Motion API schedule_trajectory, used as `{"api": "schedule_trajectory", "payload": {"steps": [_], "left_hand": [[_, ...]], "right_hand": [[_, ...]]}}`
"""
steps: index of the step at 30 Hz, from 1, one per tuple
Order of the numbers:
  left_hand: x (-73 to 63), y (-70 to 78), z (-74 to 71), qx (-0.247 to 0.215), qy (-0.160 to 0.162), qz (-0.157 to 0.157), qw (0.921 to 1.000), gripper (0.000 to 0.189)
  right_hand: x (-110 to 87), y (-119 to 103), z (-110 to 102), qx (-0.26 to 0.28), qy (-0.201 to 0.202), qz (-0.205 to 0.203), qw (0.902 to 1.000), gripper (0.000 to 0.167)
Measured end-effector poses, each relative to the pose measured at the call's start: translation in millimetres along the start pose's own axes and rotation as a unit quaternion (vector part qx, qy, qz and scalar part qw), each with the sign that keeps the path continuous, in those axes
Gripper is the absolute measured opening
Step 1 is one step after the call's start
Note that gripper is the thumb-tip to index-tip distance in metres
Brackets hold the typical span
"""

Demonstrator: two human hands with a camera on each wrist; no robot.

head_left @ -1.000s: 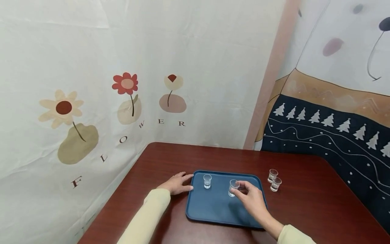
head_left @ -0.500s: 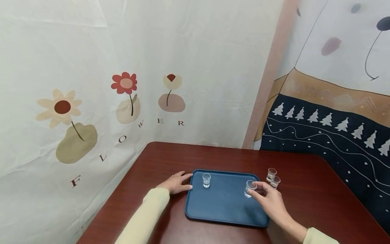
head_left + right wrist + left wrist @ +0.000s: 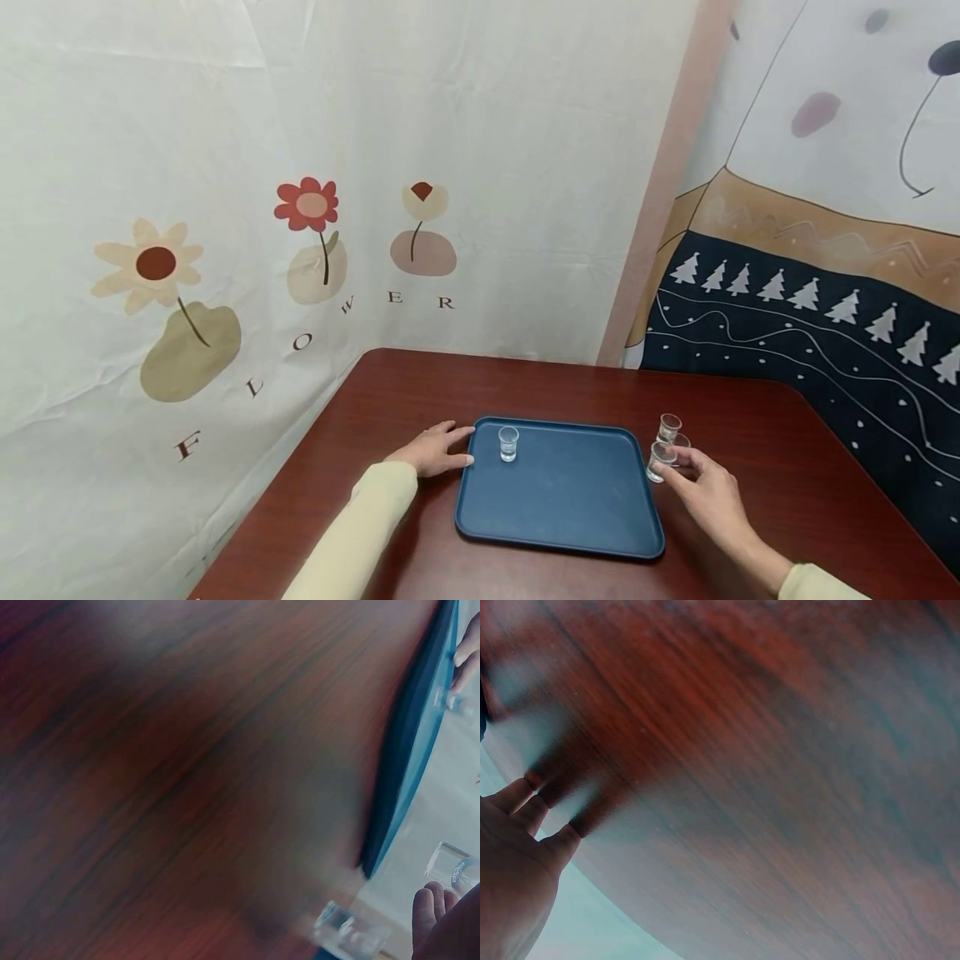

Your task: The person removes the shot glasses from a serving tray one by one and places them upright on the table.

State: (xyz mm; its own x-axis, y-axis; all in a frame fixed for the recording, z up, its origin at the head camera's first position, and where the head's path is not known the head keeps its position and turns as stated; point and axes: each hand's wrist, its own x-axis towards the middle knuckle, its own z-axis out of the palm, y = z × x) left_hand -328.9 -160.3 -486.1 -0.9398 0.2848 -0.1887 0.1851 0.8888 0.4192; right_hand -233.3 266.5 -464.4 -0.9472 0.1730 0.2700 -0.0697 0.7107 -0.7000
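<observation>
I see sm. glass [image 3: 659, 463] pinched betw R hand [image 3: 708, 492] thumb + fingertips — tray [image 3: 555, 500] just L of tips, 2 other glasses [image 3: 670, 427] just beyond | R hand angled fwd-L | L hand [image 3: 430, 450] — fingers spread, at tray rim

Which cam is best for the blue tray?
Head. The blue tray shows from above with all four corners in frame. Right wrist gets it nearly edge-on, cut off at the top. Left wrist has only a dark sliver at its left edge, too little to identify.
</observation>
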Motion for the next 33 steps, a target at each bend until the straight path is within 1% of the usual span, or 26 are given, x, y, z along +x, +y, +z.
{"api": "schedule_trajectory", "payload": {"steps": [8,15,24,30,33], "left_hand": [[-1.4,1.2,-1.7,0.000,-0.001,0.004,1.0000,0.066],[-1.8,-0.5,-0.7,0.000,0.001,0.011,0.9999,0.066],[-0.8,-1.8,-0.1,0.001,0.003,0.008,1.0000,0.066],[-0.3,-0.7,-0.1,0.000,0.000,0.007,1.0000,0.065],[-0.3,0.2,0.1,0.000,-0.001,0.009,1.0000,0.065]], "right_hand": [[5.8,19.7,-6.2,-0.017,0.003,0.036,0.9992,0.045],[8.6,34.6,-7.7,-0.035,0.009,0.048,0.9982,0.049],[15.7,46.8,-9.8,-0.039,-0.017,0.076,0.9962,0.056],[14.2,50.3,-4.2,-0.040,-0.025,0.074,0.9961,0.054],[15.7,51.2,-3.6,-0.038,-0.039,0.076,0.9956,0.054]]}}
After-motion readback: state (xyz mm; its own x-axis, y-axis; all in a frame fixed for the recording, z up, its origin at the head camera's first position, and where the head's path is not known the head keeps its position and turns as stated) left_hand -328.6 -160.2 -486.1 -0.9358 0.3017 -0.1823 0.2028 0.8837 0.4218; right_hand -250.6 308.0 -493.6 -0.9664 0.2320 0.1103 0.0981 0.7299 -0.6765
